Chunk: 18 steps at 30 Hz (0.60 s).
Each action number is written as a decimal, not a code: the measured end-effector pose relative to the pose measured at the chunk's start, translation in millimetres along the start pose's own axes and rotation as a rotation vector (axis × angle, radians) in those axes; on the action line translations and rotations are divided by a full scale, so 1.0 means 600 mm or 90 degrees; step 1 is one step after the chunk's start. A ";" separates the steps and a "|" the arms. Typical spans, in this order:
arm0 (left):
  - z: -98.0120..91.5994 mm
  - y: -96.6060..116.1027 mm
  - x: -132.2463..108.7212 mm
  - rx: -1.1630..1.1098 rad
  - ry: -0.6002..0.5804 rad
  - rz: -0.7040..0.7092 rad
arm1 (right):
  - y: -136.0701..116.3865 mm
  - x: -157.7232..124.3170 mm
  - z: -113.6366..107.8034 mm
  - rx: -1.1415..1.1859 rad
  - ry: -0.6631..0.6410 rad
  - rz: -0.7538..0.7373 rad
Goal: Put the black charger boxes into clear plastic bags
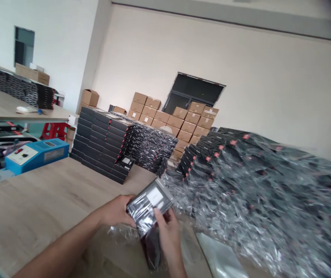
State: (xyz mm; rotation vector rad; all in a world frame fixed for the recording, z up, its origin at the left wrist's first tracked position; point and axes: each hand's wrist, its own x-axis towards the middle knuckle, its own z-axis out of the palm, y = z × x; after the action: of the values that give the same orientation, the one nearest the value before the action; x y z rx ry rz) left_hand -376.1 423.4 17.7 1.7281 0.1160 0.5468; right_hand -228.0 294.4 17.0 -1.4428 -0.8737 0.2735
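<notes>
A small dark box (145,212) with a pale label, covered by shiny clear film, is held tilted above the table. My left hand (120,210) grips its left end, thumb along the lower edge. On the right side my right hand (167,227) holds it, with the thumb lying on the front face near the label. Under the box a dark, rounded piece (153,247) shows, partly hidden by the right hand; its kind is unclear. Loose clear film hangs beneath the box. Beside my right hand lies a stack of clear plastic bags (220,256).
Black boxes (98,141) stand stacked on the wooden table (52,197). A large pile of film-wrapped boxes (255,189) fills the right side. At left sits a blue machine (38,154). Brown cartons (185,127) are piled by the wall, with a red stool (54,130) farther left.
</notes>
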 end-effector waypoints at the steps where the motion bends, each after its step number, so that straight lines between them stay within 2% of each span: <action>1: -0.001 0.002 0.000 0.012 0.038 0.007 | 0.002 -0.003 -0.002 -0.072 -0.047 -0.031; 3: -0.005 0.009 0.005 0.018 0.125 0.027 | 0.010 -0.008 -0.008 -0.208 -0.111 -0.106; 4: -0.006 0.015 0.011 0.021 0.170 0.034 | 0.016 -0.009 -0.011 -0.270 -0.112 -0.147; 6: -0.009 0.031 0.035 0.052 0.238 0.041 | 0.029 -0.007 -0.015 -0.377 -0.063 -0.210; 8: -0.013 0.054 0.078 0.122 0.273 0.041 | 0.043 -0.003 -0.016 -0.455 -0.004 -0.244; 10: -0.016 0.080 0.140 0.206 0.286 0.024 | 0.055 0.001 -0.015 -0.511 0.015 -0.263; 13: -0.010 0.110 0.247 0.285 0.273 -0.065 | 0.067 0.001 -0.011 -0.557 0.000 -0.285; 16: 0.013 0.115 0.337 0.346 0.225 -0.113 | 0.075 -0.002 -0.008 -0.578 -0.010 -0.301; 18: 0.030 0.110 0.375 0.396 0.195 -0.137 | 0.079 -0.003 -0.006 -0.589 -0.010 -0.309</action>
State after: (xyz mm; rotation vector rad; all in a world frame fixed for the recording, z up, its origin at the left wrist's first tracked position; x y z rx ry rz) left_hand -184.5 474.1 144.2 2.1800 0.7459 0.6538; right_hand -211.0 297.9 -27.6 -1.9825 -1.4246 -0.5620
